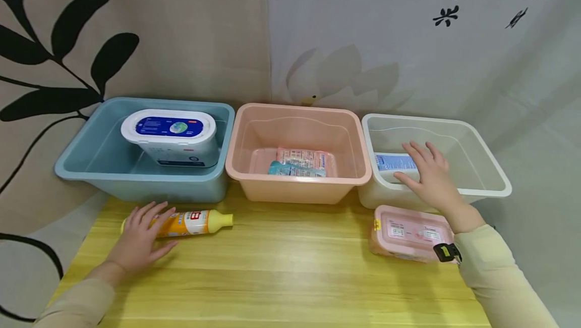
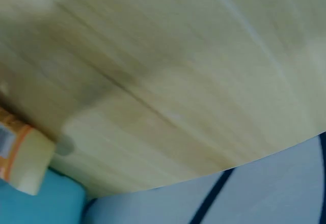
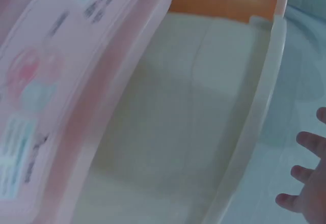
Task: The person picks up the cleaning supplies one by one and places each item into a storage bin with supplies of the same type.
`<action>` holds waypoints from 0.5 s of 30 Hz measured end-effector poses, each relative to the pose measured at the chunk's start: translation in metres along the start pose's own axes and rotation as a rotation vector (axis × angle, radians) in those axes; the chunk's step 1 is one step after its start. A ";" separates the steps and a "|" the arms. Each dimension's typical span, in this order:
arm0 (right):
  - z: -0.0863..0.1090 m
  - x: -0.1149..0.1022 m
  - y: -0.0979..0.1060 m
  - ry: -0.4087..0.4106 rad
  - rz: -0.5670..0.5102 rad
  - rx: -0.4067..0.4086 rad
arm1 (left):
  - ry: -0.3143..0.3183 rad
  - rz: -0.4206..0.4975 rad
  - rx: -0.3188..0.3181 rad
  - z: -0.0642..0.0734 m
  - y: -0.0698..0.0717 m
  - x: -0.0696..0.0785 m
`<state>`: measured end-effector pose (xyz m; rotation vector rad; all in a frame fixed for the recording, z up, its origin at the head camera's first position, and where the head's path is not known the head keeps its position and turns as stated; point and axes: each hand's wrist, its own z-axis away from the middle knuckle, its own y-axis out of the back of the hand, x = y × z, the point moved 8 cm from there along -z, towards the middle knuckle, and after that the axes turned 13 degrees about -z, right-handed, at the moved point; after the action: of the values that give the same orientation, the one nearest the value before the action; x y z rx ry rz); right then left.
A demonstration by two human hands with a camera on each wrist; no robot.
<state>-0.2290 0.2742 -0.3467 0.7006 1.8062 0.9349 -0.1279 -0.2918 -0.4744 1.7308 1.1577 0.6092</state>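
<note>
In the head view my left hand [image 1: 141,237] is at a yellow-and-orange squeeze bottle [image 1: 195,222] lying on its side, its fingers extended over the body; contact is unclear. One end of that bottle [image 2: 31,158] shows at the left wrist view's edge. My right hand [image 1: 430,179] is above the white bin [image 1: 487,176], fingers spread, holding nothing. Below it in the bin lies a blue-and-white package [image 1: 396,161], partly hidden by the hand. A pink lidded box [image 1: 413,232] lies on the table under my right forearm; its lid [image 3: 56,81] fills the right wrist view's left side.
A blue bin [image 1: 136,179] at the left holds a white lidded tub [image 1: 174,139]. In the middle, a peach bin [image 1: 299,186] contains a pink packet [image 1: 301,156] and a teal packet [image 1: 295,169]. The bins line the wooden table's [image 1: 272,267] back edge, before a curtain [image 1: 204,30].
</note>
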 end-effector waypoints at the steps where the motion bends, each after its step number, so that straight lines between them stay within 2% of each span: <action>1: 0.002 0.003 0.002 -0.007 -0.004 0.006 | 0.014 0.011 -0.016 0.002 -0.001 -0.003; 8: 0.019 0.024 0.020 -0.074 -0.002 0.059 | 0.090 0.057 -0.092 0.014 -0.010 -0.022; 15: 0.036 0.056 0.038 -0.165 0.010 0.107 | 0.126 0.054 -0.138 0.017 -0.015 -0.029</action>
<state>-0.2154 0.3494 -0.3506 0.8297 1.7169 0.7679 -0.1333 -0.3238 -0.4928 1.6294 1.1304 0.8218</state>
